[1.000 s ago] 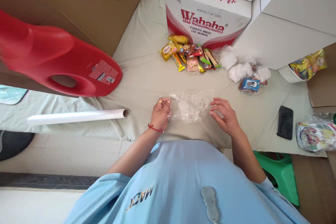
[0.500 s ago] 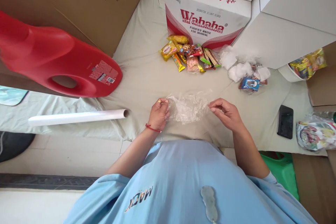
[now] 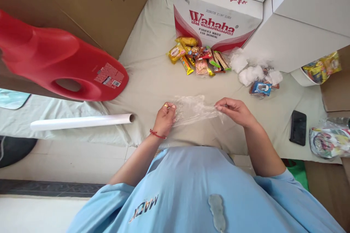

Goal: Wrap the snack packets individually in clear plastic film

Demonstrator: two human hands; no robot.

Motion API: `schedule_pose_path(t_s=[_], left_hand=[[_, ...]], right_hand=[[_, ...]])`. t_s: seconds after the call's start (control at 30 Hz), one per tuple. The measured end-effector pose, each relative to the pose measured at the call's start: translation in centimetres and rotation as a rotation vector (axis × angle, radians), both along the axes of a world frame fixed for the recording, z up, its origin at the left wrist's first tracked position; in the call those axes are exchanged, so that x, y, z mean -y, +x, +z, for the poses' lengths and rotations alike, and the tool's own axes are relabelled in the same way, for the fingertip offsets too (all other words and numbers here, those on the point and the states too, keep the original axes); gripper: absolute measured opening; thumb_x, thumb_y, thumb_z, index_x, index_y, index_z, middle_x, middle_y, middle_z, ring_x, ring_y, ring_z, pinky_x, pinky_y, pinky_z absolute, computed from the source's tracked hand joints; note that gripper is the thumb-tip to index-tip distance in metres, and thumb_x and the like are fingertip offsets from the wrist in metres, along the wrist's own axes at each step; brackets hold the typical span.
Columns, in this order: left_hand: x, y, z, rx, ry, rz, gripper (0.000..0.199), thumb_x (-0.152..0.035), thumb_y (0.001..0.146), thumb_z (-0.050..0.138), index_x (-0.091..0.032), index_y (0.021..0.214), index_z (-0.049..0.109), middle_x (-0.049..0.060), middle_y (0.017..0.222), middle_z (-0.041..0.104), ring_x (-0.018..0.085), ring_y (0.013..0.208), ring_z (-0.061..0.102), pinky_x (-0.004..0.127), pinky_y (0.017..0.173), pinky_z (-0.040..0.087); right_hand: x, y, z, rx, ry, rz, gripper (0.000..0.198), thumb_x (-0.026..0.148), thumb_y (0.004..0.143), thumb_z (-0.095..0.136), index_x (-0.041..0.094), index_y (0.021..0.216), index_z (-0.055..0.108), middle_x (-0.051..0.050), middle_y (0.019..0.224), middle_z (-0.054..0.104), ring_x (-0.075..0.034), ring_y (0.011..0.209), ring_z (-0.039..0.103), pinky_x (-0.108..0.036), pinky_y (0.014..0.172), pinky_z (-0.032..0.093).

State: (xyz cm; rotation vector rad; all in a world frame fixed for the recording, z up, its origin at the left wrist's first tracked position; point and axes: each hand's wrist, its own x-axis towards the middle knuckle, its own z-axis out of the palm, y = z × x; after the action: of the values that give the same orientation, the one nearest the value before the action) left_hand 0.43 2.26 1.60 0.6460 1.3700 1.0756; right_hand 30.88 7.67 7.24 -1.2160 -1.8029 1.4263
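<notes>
A crumpled sheet of clear plastic film (image 3: 193, 111) stretches between my two hands, just over the cloth-covered surface. My left hand (image 3: 165, 118) is closed on its left end, thumb pressed against the fingers. At the other end, my right hand (image 3: 235, 111) pinches the film's edge between thumb and fingertips. Beyond the film lies a pile of wrapped snacks (image 3: 201, 58), in yellow, red and brown packets. To the right of that pile sit several white, film-wrapped bundles (image 3: 251, 75) and a blue snack packet (image 3: 260, 88).
A white roll (image 3: 82, 121) lies at the left near the front edge. Behind it leans a large red jug (image 3: 65, 65). A Wahaha carton (image 3: 216, 18) stands at the back. On the right are a phone (image 3: 298, 127), a white bowl of snacks (image 3: 306, 76) and a printed plastic packet (image 3: 329, 142).
My right hand has closed on the film's right edge and moved slightly up. The film, bunched before, is now pulled out straighter between my hands.
</notes>
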Motion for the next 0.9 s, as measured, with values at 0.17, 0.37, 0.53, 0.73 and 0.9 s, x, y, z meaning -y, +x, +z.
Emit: schedule_pose_path(t_s=[0.17, 0.37, 0.53, 0.73, 0.9], left_hand=[[0.4, -1.7, -0.9, -0.463, 0.112, -0.215, 0.024, -0.048, 0.096, 0.056, -0.024, 0.092, 0.054, -0.007, 0.06, 0.042, 0.014, 0.051, 0.043, 0.027, 0.055, 0.039], [1.3, -1.6, -1.9, -1.193, 0.536, 0.031, 0.033, -0.039, 0.094, 0.065, -0.017, 0.118, 0.063, 0.015, 0.111, 0.066, 0.029, 0.106, 0.062, 0.045, 0.093, 0.048], [1.3, -0.7, -2.2, -1.256, 0.798, -0.224, 0.02, -0.018, 0.099, 0.056, -0.029, 0.1, 0.072, 0.008, 0.098, 0.073, 0.024, 0.104, 0.065, 0.042, 0.092, 0.039], [0.1, -1.0, -1.4, -1.075, 0.725, -0.675, 0.029, -0.027, 0.102, 0.056, -0.034, 0.124, 0.073, 0.01, 0.119, 0.078, 0.027, 0.118, 0.068, 0.047, 0.104, 0.042], [-0.1, -1.7, -1.5, -1.19, 0.743, -0.739, 0.066, -0.052, 0.096, 0.068, -0.029, 0.155, 0.053, 0.015, 0.153, 0.062, 0.038, 0.151, 0.047, 0.071, 0.129, 0.002]], right_hand=[[-3.7, 1.3, -0.6, -0.032, -0.367, -0.174, 0.044, 0.058, 0.075, 0.088, 0.02, 0.088, 0.072, -0.003, 0.086, 0.073, -0.016, 0.079, 0.069, -0.028, 0.07, 0.06], [-6.6, 0.6, -3.3, 0.042, -0.478, -0.214, 0.039, 0.047, 0.071, 0.091, 0.019, 0.081, 0.068, 0.0, 0.073, 0.065, -0.012, 0.061, 0.064, -0.02, 0.048, 0.049], [-7.5, -0.3, -4.2, 0.032, -0.491, -0.176, 0.034, 0.044, 0.077, 0.088, 0.019, 0.083, 0.067, -0.001, 0.074, 0.07, -0.011, 0.056, 0.063, -0.02, 0.046, 0.05], [-8.2, -0.2, -4.9, 0.022, -0.44, -0.178, 0.034, 0.045, 0.077, 0.087, 0.019, 0.08, 0.066, -0.002, 0.071, 0.07, -0.012, 0.053, 0.062, -0.022, 0.043, 0.047], [-9.4, 0.7, -5.7, 0.162, -0.259, -0.135, 0.024, 0.041, 0.085, 0.076, 0.019, 0.081, 0.066, -0.001, 0.066, 0.067, -0.012, 0.054, 0.059, -0.023, 0.05, 0.049]])
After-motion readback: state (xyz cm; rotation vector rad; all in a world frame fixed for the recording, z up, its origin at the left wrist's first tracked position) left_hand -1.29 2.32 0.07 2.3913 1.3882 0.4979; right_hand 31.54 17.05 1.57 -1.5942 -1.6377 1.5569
